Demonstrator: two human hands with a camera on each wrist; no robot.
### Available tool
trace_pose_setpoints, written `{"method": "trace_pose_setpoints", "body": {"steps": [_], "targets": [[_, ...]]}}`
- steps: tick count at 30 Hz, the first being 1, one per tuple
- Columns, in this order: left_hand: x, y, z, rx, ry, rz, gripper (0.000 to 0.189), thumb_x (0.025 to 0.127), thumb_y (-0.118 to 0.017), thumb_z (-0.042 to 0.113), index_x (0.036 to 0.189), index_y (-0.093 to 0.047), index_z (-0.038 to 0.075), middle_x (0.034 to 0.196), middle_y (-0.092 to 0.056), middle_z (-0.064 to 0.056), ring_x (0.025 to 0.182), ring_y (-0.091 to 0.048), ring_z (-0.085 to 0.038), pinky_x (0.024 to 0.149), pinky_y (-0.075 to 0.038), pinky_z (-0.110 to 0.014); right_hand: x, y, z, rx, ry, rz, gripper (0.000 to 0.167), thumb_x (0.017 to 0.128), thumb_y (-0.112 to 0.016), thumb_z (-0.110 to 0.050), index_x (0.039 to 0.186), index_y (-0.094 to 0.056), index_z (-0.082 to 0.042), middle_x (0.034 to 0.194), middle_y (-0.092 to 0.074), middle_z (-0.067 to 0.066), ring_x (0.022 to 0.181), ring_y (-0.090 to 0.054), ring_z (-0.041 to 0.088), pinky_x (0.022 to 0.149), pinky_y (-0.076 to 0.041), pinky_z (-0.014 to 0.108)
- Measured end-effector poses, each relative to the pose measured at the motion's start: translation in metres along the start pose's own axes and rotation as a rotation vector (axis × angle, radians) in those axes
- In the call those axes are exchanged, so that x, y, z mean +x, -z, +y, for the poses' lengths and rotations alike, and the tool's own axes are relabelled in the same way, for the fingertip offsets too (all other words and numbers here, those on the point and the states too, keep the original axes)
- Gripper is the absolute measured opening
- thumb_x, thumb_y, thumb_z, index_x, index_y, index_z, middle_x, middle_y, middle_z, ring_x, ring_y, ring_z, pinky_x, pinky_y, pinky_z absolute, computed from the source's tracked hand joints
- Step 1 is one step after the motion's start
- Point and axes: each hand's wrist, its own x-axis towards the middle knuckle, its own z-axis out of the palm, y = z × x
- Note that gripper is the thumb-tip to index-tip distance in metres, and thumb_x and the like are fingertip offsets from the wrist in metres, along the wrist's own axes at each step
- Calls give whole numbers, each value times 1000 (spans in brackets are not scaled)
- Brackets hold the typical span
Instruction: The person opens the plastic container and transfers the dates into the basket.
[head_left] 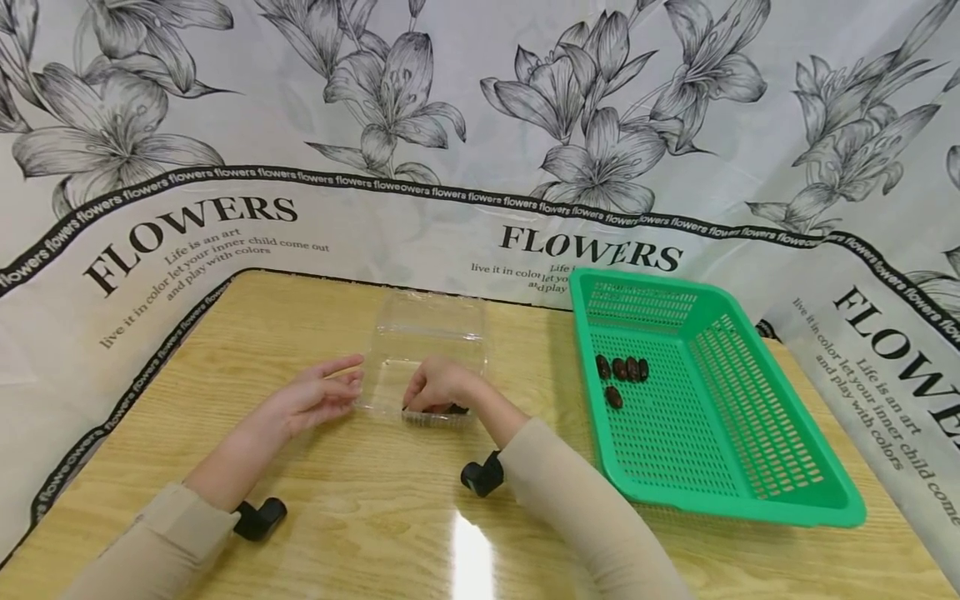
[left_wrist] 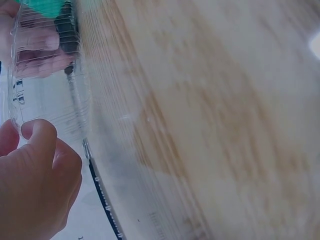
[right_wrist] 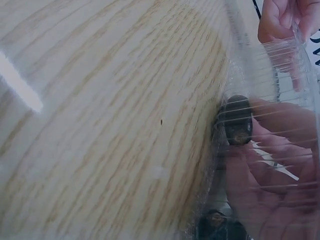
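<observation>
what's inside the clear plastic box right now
Inside the clear plastic box, the right hand reaches in at dark dates; two show through the wall. The hand covers any others.

A light wooden table (head_left: 337, 517) with a visible grain and a glossy patch of reflected light near its front edge carries everything. A clear, ribbed plastic clamshell container (head_left: 420, 367) lies on it around the middle, its lid open toward the far side. To the right, a green perforated plastic basket (head_left: 750, 492) rests on the tabletop, running at a slant from the far edge to the near right. A white cloth printed with grey lilies and black lettering (head_left: 112, 275) borders the table on its left, far and right sides.
</observation>
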Motion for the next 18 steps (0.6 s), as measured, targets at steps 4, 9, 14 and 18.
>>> {"method": "trace_pose_setpoints", "body": {"steps": [4, 9, 14, 18], "targets": [[-2, 1, 0, -5, -5, 6, 74, 89, -50, -12, 148, -7, -2, 107, -45, -4, 81, -52, -7, 66, -43, -21, 1, -2, -1, 22, 6, 30, 9, 85, -69, -10, 90, -73, -5, 78, -67, 2, 59, -54, 11, 53, -46, 24], [-2, 0, -1, -7, -3, 14, 72, 90, -48, -12, 148, -7, -1, 108, -44, -4, 83, -52, -8, 67, -43, -21, 1, -5, -3, 30, -14, 55, 8, 85, -68, -10, 89, -73, -5, 77, -65, 1, 59, -55, 13, 55, -49, 25], [-3, -1, -1, -34, 7, 13, 70, 90, -43, -14, 148, -6, -1, 105, -46, -3, 81, -52, -7, 66, -43, -21, -1, -7, -6, -40, 4, 103, 7, 84, -69, -10, 90, -71, -6, 77, -64, 2, 56, -57, 14, 55, -49, 26], [-3, 0, -1, -31, 14, 16, 70, 90, -43, -14, 148, -6, -1, 104, -45, -3, 78, -52, -6, 66, -44, -20, -3, -11, -7, -90, 30, 150, 6, 82, -71, -11, 86, -71, -7, 72, -63, 0, 51, -55, 14, 52, -46, 25]]}}
